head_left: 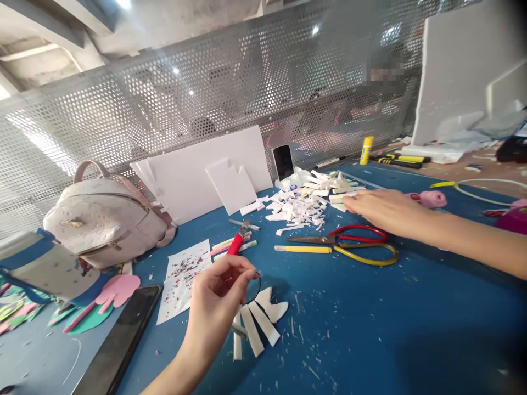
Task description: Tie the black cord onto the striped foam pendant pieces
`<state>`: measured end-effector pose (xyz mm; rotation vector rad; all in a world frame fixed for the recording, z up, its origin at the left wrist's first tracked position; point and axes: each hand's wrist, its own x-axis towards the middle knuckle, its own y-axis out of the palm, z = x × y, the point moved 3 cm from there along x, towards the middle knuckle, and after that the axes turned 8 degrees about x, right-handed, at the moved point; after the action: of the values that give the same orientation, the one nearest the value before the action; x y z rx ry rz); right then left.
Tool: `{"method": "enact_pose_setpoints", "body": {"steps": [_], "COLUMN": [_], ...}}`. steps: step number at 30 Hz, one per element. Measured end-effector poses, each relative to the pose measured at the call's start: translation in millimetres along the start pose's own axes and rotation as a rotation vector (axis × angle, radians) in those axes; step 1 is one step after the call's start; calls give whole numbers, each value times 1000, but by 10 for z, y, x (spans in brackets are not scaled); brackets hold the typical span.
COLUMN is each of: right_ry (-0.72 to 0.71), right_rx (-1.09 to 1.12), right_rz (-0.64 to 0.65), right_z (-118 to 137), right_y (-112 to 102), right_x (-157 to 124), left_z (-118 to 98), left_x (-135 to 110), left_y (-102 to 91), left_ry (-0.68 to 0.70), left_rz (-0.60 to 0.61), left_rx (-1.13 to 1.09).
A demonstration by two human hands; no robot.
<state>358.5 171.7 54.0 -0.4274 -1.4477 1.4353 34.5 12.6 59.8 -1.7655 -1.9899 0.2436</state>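
My left hand (220, 299) is closed in a pinch at the lower middle. A thin black cord (259, 285) runs from its fingertips and curves down toward several white foam strips (263, 323) just below. Part of a grey stick-like thing (239, 329) shows beside the strips; the hand hides the rest. My right hand (381, 208) stretches palm down to the far right, its fingertips at pale strips (338, 201) on the edge of a scrap pile (302, 208). Near it lie large scissors (329, 240) with a red and a yellow handle loop, and a yellow marker (302, 249).
A red-handled cutter (236, 241) lies among markers by a paper (177, 291) with coloured crumbs. At left are a phone (119, 340), a backpack (107, 219) and pink foam (119, 291). White boards (206, 170) lean on the mesh screen. A glue stick (366, 150) stands behind.
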Motion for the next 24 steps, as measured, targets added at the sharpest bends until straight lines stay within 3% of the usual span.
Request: {"method": "enact_pose_setpoints", "body": {"steps": [6,24], "right_ry": [29,4], "right_rx": [-158,-238], "right_rz": [139,234], "right_z": [-211,-200], "right_y": [211,267], "right_x": [92,164], "left_z": [34,-15], "left_x": [4,-17], "left_y": [-14,-16], "left_ry": [-7,-23], "left_rz": [19,-4], "left_rx": [-7,-60]}}
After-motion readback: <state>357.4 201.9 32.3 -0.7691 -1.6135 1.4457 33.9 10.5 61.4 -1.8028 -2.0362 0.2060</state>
